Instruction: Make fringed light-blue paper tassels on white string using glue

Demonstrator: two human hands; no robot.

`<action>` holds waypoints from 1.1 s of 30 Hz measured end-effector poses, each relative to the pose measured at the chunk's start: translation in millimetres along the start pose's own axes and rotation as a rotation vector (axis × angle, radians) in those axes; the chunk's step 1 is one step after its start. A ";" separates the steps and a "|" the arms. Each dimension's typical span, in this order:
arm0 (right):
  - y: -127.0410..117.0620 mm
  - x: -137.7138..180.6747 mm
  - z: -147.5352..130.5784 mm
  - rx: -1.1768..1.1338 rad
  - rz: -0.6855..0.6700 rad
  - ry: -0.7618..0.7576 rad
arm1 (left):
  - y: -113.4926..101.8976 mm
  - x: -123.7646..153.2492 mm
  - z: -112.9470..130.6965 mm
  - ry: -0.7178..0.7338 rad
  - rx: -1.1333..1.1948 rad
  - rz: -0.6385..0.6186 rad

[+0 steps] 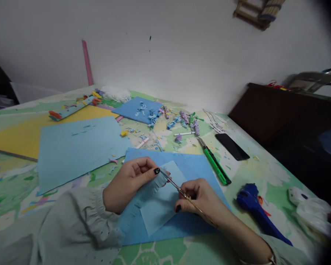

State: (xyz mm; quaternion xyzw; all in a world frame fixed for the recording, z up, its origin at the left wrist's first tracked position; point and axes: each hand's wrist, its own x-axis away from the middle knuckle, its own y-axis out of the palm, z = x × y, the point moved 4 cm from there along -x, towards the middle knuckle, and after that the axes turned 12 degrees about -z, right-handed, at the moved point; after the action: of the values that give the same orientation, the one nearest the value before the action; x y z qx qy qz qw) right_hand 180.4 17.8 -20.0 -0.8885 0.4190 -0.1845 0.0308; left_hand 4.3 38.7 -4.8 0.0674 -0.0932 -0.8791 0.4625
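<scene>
My left hand [136, 176] pinches a light blue fringed strip [156, 185], whose cut edge hangs in narrow tabs. Part of the strip trails down beside my sleeve. In my right hand [202, 200] is a slim pair of scissors [179, 189] with silver blades and gold handles. The blade tips reach the strip beside my left fingertips; whether the blades are apart I cannot tell. Below both hands, a light blue square piece [157, 219] lies on a darker blue sheet [201, 162].
A green box cutter [216, 166], a black phone [232, 146] and a blue glue gun [260, 213] lie to the right. At the left are a light blue sheet [77, 154] and a yellow sheet [13, 134]. Several small rolled pieces [173, 122] and scraps lie farther back.
</scene>
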 end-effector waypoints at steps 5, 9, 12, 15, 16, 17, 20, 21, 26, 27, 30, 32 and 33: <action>0.5 0.0 -0.8 -0.009 0.000 -0.003 | 0.2 0.6 -1.6 -0.005 0.013 -0.012; 0.5 0.7 -1.4 -0.006 0.003 0.003 | 1.1 0.8 -2.3 0.000 0.032 -0.026; 0.4 0.4 -0.9 -0.020 0.003 0.003 | 0.5 0.3 -2.2 0.002 0.014 -0.016; 0.2 -0.5 0.2 -0.028 0.004 0.001 | -0.7 -0.3 -2.2 0.003 -0.009 0.004; 0.1 -0.6 0.3 -0.031 0.004 -0.001 | -0.9 -0.5 -2.3 0.003 -0.010 0.005; 0.1 -0.6 0.2 -0.035 0.004 -0.001 | -0.9 -0.7 -2.4 0.003 -0.007 0.003; 0.4 0.9 -2.5 -0.047 -0.005 -0.017 | -0.4 -0.9 -2.4 0.000 0.006 -0.007; 0.6 1.8 -3.8 -0.052 -0.014 -0.025 | -0.3 -0.8 -2.2 0.003 0.007 -0.005; 1.5 5.4 -7.5 -0.080 -0.063 -0.064 | -1.4 1.2 -0.2 0.022 0.019 0.049; 1.4 5.6 -7.5 -0.085 -0.066 -0.068 | -1.7 1.5 0.2 0.026 0.024 0.061; 1.5 5.5 -7.4 -0.102 -0.067 -0.077 | -1.1 1.5 1.4 0.033 0.062 0.059; 1.6 5.1 -7.7 -0.119 -0.068 -0.085 | -0.4 0.9 1.8 0.030 0.097 0.048; 1.7 4.9 -7.8 -0.126 -0.069 -0.088 | -0.1 0.6 1.9 0.028 0.108 0.044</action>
State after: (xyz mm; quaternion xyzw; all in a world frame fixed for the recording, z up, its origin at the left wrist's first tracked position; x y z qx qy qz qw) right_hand 179.3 13.8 -11.7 -0.9098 0.3972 -0.1197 -0.0131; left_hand 3.5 38.5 -3.0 0.1025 -0.1354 -0.8614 0.4787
